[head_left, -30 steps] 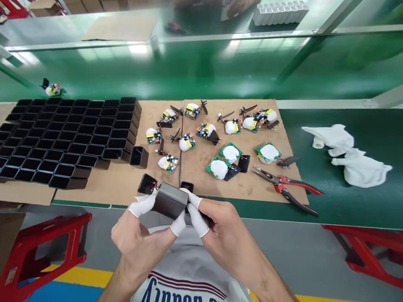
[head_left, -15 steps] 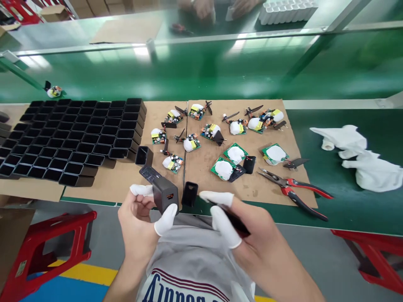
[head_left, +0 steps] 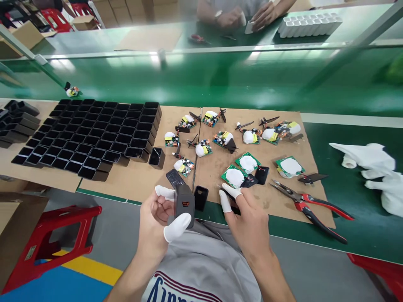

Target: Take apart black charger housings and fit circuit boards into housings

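My left hand [head_left: 155,222], with white finger cots on thumb and forefinger, grips a black charger housing [head_left: 185,207] that has an orange port in its end face. A flat dark flap [head_left: 174,178] sticks out from the housing's far end. My right hand [head_left: 250,220] is closed around a dark tool [head_left: 234,207] with a thin tip, mostly hidden by the fingers; its kind is unclear. Between the hands lies a small open black cover [head_left: 200,198]. Just beyond my right fingertips are green circuit boards [head_left: 234,177] with white pads and black end pieces.
Rows of open black cases [head_left: 94,138] fill the left, with one single case [head_left: 156,158] apart. Several circuit assemblies [head_left: 203,148] lie on the cardboard [head_left: 214,165]. Red-handled pliers [head_left: 310,205] and white cloth [head_left: 365,157] are right. A co-worker's hands [head_left: 248,19] show across the bench.
My right hand has moved forward with the dark tool, down toward the cardboard's front edge. My left hand still holds the housing, its port facing me more. The camera view has shifted left.
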`<action>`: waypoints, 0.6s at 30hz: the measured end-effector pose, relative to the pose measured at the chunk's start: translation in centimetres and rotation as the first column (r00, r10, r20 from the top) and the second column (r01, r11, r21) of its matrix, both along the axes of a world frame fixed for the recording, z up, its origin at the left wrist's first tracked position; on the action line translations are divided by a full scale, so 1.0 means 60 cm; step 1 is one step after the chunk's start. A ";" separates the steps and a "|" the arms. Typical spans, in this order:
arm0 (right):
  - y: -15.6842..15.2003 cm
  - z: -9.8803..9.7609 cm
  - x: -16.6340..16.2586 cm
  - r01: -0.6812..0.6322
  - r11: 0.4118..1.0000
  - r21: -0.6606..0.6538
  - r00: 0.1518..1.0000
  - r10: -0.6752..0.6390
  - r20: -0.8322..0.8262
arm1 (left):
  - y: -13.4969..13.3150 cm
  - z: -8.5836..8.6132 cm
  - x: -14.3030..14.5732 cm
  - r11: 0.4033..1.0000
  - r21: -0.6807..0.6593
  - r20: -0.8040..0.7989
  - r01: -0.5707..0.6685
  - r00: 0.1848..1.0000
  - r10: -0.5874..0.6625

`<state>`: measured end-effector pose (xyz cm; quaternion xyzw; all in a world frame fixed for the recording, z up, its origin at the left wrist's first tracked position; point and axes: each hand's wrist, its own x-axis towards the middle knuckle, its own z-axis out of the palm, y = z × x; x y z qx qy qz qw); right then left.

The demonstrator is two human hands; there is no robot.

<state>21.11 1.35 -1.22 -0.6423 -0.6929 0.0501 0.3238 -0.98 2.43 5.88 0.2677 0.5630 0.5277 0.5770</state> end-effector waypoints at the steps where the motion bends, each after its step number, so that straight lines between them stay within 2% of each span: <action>1: 0.000 -0.001 0.000 0.003 1.000 0.015 1.000 -0.003 -0.016 | 0.000 0.000 0.000 1.000 -0.011 0.006 -0.003 1.000 0.003; 7: -0.004 0.005 0.005 0.008 0.995 0.097 0.998 -0.001 -0.070 | 0.005 0.000 0.004 0.999 -0.028 0.031 0.025 0.999 -0.024; 14: 0.008 -0.005 0.004 -0.098 0.981 0.166 0.995 0.091 0.049 | 0.002 -0.011 0.000 0.998 0.007 0.051 0.058 0.997 -0.058; 16: 0.011 -0.004 0.000 -0.085 0.979 0.184 0.995 0.074 0.069 | -0.001 -0.022 -0.005 0.997 0.060 0.001 0.057 0.998 -0.058; 18: 0.009 0.001 -0.005 -0.065 0.974 0.219 0.997 0.052 0.064 | -0.003 -0.035 -0.017 0.988 0.148 -0.172 0.036 0.985 -0.011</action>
